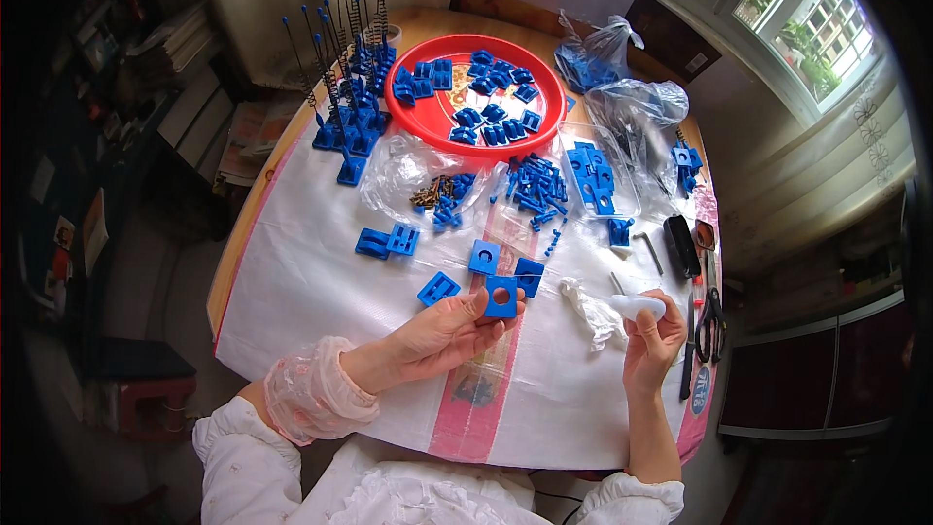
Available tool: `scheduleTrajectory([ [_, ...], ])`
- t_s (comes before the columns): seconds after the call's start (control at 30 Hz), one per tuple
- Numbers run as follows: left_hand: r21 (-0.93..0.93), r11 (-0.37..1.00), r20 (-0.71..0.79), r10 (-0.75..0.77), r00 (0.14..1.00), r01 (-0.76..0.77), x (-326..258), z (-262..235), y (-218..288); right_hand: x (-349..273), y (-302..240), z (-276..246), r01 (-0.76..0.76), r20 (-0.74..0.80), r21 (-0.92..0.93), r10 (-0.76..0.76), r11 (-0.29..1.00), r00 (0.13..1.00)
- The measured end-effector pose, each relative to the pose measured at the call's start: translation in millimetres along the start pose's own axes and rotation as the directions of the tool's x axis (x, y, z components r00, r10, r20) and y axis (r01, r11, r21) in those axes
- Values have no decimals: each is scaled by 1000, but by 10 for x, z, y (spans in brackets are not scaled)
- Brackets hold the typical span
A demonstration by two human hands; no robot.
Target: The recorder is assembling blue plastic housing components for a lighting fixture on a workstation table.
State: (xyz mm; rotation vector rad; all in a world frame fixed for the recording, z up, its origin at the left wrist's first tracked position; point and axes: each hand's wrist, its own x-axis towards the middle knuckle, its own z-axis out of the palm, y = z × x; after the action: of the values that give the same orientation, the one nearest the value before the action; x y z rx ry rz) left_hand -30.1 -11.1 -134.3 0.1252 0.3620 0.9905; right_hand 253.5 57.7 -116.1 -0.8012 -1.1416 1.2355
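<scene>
Between thumb and fingers, my left hand (pixel 449 332) pinches a square blue plastic plate with a round hole (pixel 501 297), held above the cloth at the middle of the table. Just beyond it lie blue plastic pieces (pixel 484 256), and another blue piece (pixel 439 289) is to its left. My right hand (pixel 653 338) is closed round a small white squeeze bottle (pixel 639 306), tilted with its narrow end toward the left. Beside that bottle is a crumpled white tissue (pixel 590 314). The two hands are apart.
A round red tray (pixel 403 117) holds blue parts. Blue pieces with springs (pixel 345 136) stand back left. Small blue pegs (pixel 535 190), brass-coloured screws (pixel 434 193) and a clear plastic box (pixel 622 196) lie mid-table. Scissors (pixel 712 316) and a hex key (pixel 648 253) are at right.
</scene>
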Motion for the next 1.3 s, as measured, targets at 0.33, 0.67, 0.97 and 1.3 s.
scheduleTrajectory([
  [0.33, 19, 1000, -19, 13, 1000, -12, -6, 28, 15, -46, 6, 58, -21, 22, -14, 21, 1000, 1000],
  [0.67, -60, 994, -49, 93, 994, -95, -6, -6, 58, -11, -39, 1, 18, 14, 2, -18, 1000, 1000],
  [0.97, -46, 997, -34, 58, 998, -60, -6, 8, 82, -7, -21, 13, 26, 29, -18, -25, 1000, 999],
  [1.3, -52, 997, -32, 54, 998, -55, -7, 15, 73, -16, -3, 5, 19, 46, -44, -17, 999, 999],
])
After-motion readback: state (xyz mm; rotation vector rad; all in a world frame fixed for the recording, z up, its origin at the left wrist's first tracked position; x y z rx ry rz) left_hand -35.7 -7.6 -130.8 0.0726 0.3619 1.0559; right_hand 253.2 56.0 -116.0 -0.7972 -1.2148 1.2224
